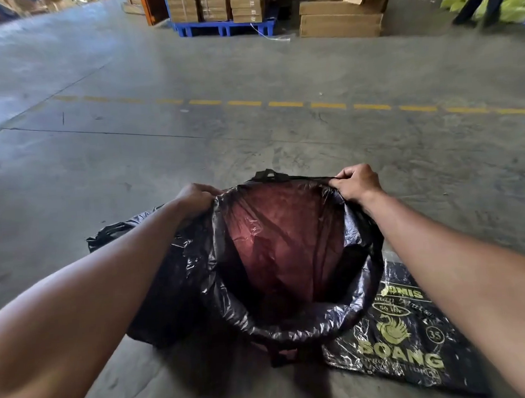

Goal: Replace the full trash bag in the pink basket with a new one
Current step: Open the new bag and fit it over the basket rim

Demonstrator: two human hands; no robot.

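The pink basket [287, 237] stands on the concrete floor [162, 161] low in the middle of the view, and only its inside shows, reddish-pink through a thin black trash bag [295, 325] that lines it and folds out over the rim all the way round. The left hand [195, 196] is closed on the bag's edge at the far left of the rim, fingers curled tight around a bunch of plastic. The right hand [357, 183] pinches the edge at the far right of the rim — thumb and fingers shut on a fold, pulling it taut across the back. A dark handle loop [267, 174] pokes up behind the rim between the two hands.

To the left of the basket, touching it, lies a bulging black bag [155, 265], partly hidden by the left forearm. To the right, flat on the floor, is a black pack of bags [402, 334] with gold print; its lettering is partly covered by the basket and the right arm.

Farther off a dashed yellow line [283, 104] crosses the floor. Beyond it stand stacked cardboard boxes [340, 21] and a blue pallet [225, 27] — blurred, and cut off by the top edge.
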